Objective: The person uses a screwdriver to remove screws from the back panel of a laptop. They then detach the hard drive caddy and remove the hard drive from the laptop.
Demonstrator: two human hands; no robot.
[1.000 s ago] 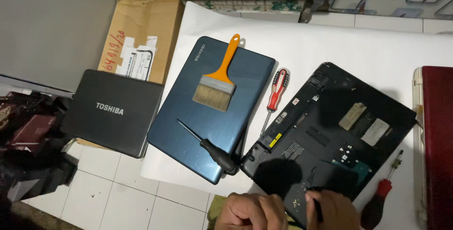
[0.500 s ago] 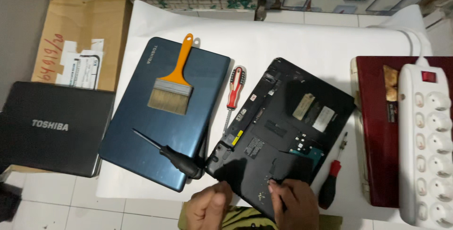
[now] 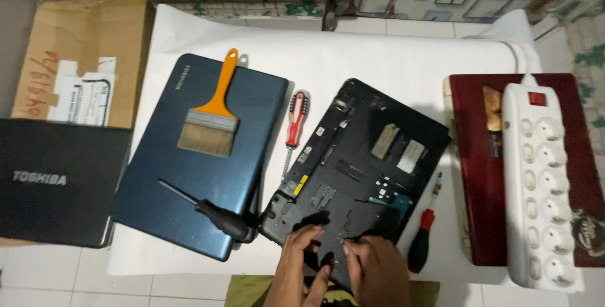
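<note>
Both hands work at the near edge of an upturned black laptop (image 3: pixel 365 156), which lies base-up and skewed near the middle of the white bench (image 3: pixel 391 61). The left hand (image 3: pixel 296 269) rests at six o'clock of the laptop, its fingers spread and pressing on the base; the right hand (image 3: pixel 378 269) sits just beside it at about five o'clock, fingertips pinched close together on the base. Whether they grip some small part cannot be told. The two hands are near each other but not joined.

At nine o'clock of the black laptop lies a closed blue laptop (image 3: pixel 201 156). On its lid rests a paintbrush (image 3: pixel 211 111) with an orange handle pointing toward twelve o'clock, and below it a black screwdriver (image 3: pixel 208 206), its handle toward the black laptop. Between the two laptops lies a red-and-white screwdriver (image 3: pixel 295 124). At four o'clock of the black laptop lies a red-and-black screwdriver (image 3: pixel 423 237), tip toward twelve o'clock.

At three o'clock, well apart, a dark red laptop (image 3: pixel 479 174) carries a white power strip (image 3: pixel 542 181). At the far nine o'clock side a black closed laptop (image 3: pixel 60 181) overlaps a cardboard box (image 3: pixel 82 42).
</note>
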